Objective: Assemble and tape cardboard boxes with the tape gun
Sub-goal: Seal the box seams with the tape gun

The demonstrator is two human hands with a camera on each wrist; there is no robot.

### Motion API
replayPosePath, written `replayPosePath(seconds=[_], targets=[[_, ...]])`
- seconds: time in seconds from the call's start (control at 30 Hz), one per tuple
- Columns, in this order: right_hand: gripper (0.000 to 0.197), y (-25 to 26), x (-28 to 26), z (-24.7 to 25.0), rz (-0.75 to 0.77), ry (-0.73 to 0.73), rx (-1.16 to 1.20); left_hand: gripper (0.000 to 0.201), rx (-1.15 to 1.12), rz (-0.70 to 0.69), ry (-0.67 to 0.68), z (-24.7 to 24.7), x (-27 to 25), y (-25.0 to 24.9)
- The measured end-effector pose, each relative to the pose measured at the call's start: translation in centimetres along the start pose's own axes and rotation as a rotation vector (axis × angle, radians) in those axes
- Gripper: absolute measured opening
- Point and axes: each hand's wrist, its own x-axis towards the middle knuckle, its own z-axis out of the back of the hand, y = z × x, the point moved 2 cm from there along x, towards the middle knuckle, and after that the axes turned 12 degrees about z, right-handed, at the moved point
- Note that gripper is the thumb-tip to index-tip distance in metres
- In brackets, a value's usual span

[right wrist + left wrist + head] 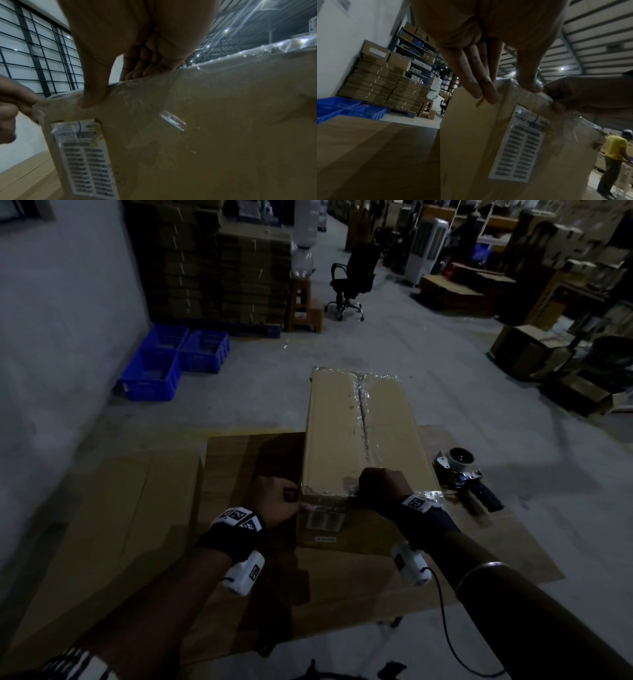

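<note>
Blue crates [171,361] sit on the floor at far left; the left hand [279,501], fingers straight, presses the near corner of a taped cardboard box [356,433] on the table [239,460]; the right hand [382,482] curls over its near edge, thumb seemingly pressing tape [154,86] down; the tape gun [466,479] lies just right of the box.

Seen from above in a dim warehouse: long cardboard box [363,433] lying on a wooden table [236,474], clear tape [363,419] running along its top seam. Left hand [279,501] at the near left corner of the box, right hand [382,486] on the near top edge over the tape's end. White label [325,520] on the near end face. Tape gun [466,479] resting on the table just right of the box. Flat cardboard sheet [113,508] at left. Beyond, blue crates [171,361] by the wall, stacked flat cartons [219,268], black office chair [352,278].
</note>
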Motion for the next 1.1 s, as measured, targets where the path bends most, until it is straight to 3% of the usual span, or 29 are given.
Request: replayPosePath(seconds=[0.2, 0.33, 0.5, 0.67, 0.77, 0.93, 1.1], targets=[[0.039, 0.4, -0.4, 0.5, -0.013, -0.007, 0.026, 0.046, 0.025, -0.046, 0.012, -0.7, 0.2, -0.3], [0.041, 0.5, -0.5, 0.5, -0.016, -0.001, 0.015, 0.071, 0.182, -0.097, 0.058, -1.8, 1.2, -0.3], [0.040, 0.6, -0.5, 0.5, -0.015, 0.005, 0.011, 0.070, 0.352, -0.094, 0.128, -0.7, 1.4, -1.1], [0.038, 0.6, -0.7, 0.4, -0.030, -0.014, 0.048, 0.044, 0.101, -0.058, 0.052, 0.0, 1.2, -0.6], [0.038, 0.8, -0.8, 0.4, -0.034, -0.023, 0.059, 0.035, 0.073, -0.032, 0.031, 0.2, 0.8, -0.8], [0.037, 1.2, -1.1, 0.5, -0.026, -0.034, 0.058, 0.039, 0.103, 0.026, 0.132, -1.0, 0.7, -1.4], [0.027, 1.1, -1.9, 1.1, 0.039, -0.048, 0.015, 0.054, 0.050, 0.111, 0.092, -0.5, 1.0, -0.9]])
